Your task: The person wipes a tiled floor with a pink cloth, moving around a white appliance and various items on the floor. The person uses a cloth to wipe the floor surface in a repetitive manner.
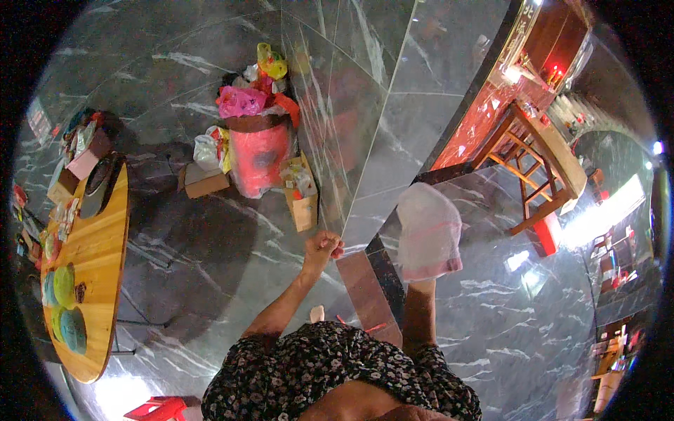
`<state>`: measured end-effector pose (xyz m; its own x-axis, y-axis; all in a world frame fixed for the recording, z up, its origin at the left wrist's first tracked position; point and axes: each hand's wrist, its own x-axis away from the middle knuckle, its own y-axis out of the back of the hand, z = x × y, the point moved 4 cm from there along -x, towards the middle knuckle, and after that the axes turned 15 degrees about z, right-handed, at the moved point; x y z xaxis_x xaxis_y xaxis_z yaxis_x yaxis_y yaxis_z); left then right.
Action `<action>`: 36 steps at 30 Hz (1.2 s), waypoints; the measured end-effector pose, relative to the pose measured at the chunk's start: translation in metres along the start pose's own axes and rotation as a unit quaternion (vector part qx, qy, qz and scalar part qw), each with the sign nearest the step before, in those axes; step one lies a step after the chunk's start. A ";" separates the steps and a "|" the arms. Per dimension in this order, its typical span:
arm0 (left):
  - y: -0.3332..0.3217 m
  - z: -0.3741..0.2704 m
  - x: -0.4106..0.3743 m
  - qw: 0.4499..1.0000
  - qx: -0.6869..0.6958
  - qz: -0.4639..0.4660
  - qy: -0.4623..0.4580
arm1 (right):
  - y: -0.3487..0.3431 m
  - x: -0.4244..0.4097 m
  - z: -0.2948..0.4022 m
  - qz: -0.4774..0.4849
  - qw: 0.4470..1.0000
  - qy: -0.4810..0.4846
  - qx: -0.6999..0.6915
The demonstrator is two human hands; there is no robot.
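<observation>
A whitish mesh or cloth bag (429, 229) with a pinkish edge covers my right hand, raised at the right of the middle; the hand's fingers are hidden inside it. My left hand (322, 246) is raised near the middle with its fingers curled in, and nothing shows clearly in it. The two hands are apart. Below the left hand and between the arms, a flat reddish-brown panel (368, 294) shows on the marble-patterned surface.
A red bin (260, 158) heaped with plastic bags stands ahead, with cardboard boxes (206, 181) beside it. A wooden table (100, 252) holding round coloured things is at the left. At the right stand a wooden stool-like frame (526, 163) and a red cabinet (474, 123).
</observation>
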<state>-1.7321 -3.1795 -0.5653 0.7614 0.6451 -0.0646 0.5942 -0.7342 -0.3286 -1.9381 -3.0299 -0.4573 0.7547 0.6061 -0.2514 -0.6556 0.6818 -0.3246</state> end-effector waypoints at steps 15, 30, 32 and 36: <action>0.052 0.016 -0.047 0.992 0.016 -0.127 0.021 | -0.107 -0.300 0.086 -0.267 0.830 0.465 0.158; 0.004 0.037 -0.141 0.993 -0.033 -0.114 0.011 | -0.179 -0.274 0.090 0.041 0.736 0.512 0.441; 0.001 0.037 -0.148 0.992 -0.042 -0.118 0.011 | -0.186 -0.284 0.126 0.037 0.730 0.531 0.428; 0.005 0.032 -0.158 0.987 -0.091 -0.135 -0.005 | -0.214 -0.308 0.199 0.040 0.646 0.607 0.461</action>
<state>-1.8578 -3.2788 -0.5872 0.5667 0.8239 -0.0066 0.8127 -0.5604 -0.1597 -2.0348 -3.2811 -0.1290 -0.1859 0.2681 -0.9453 -0.0068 0.9617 0.2740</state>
